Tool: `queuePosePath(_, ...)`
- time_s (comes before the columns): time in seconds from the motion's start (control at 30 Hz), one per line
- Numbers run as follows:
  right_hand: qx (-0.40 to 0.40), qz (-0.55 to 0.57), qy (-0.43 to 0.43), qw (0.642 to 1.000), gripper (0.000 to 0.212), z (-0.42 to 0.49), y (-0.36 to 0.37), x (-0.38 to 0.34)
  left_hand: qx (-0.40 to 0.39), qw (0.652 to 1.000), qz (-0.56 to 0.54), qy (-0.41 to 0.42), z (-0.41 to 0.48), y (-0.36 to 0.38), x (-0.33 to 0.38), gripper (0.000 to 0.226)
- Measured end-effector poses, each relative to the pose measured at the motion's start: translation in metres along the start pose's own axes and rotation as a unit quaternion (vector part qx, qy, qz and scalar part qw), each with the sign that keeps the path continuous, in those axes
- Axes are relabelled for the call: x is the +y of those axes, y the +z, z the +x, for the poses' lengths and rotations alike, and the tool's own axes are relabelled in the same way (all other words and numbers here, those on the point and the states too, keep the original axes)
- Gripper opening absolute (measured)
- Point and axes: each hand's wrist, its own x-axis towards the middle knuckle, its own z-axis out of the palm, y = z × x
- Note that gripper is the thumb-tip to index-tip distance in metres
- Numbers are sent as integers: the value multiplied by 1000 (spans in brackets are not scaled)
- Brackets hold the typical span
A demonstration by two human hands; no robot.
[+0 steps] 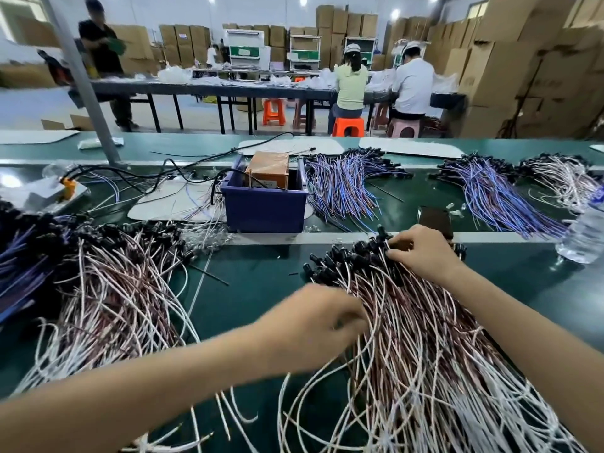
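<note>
The left hand (313, 322) comes in from the near left, the forearm lying low over the tabletop (261, 279), the back of the hand turned up. Its fingers (354, 317) are curled narrow at the left edge of the wire bundle (425, 348) and touch the strands, but the hand is blurred and I cannot tell if they really grip any. The right hand (421, 253) reaches in from the near right with the wrist bent down. Its fingers are curled and pinch the black connectors (362, 253) at the far end of the bundle.

The wire bundle (red and white strands, very many) lies on the near right part of the tabletop and fans out toward the near edge.

The tabletop is dark green. At the near left lies a second pile of red and white wires (114, 289). Farther, near the middle, stands a blue bin (264, 207) with an orange box (268, 168) inside. To the right of the bin lie blue and purple wires (343, 188), and a clear water bottle (585, 230) stands at the right edge.

In the far room two people sit on stools (348, 125) at a long table (209, 88), another person stands at the left, and cardboard boxes (510, 70) are stacked along the walls.
</note>
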Motion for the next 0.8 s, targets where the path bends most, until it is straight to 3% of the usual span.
queuePosePath(0.03, 26, 5, 2, 1000, 22, -2, 0, -2, 27, 998, 54, -28, 2, -13, -20, 21)
queuePosePath(0.1, 73, 24, -4, 997, 16, -6, -2, -8, 3, 979, 166, -115, 1, -19, -54, 32)
queuePosePath(0.23, 92, 68, -70, 991, 14, -8, -3, -43, -79, 871, 274, -401, -13, -55, -134, 61)
queuePosePath(0.3, 77, 90, -106, 987, 16, -8, 1, -66, -86, 836, 314, -443, -30, -62, -156, 57)
queuePosePath(0.43, 39, 127, -169, 977, 12, -8, 23, -112, -43, 832, 410, -372, -57, -69, -184, 42)
queuePosePath(0.6, -32, 191, -192, 962, 11, -12, 58, -148, 37, 851, 385, -355, -58, -69, -189, 24)
queuePosePath(0.7, -100, 284, -123, 946, 12, -13, 73, -161, 158, 896, 255, -328, -54, -71, -179, 21)
queuePosePath(0.73, -141, 346, -73, 925, 14, -13, 75, -165, 206, 919, 176, -287, -51, -72, -172, 18)
queuePosePath(0.8, -241, 469, 33, 849, 18, -15, 77, -176, 254, 948, 42, -190, -43, -69, -151, 12)
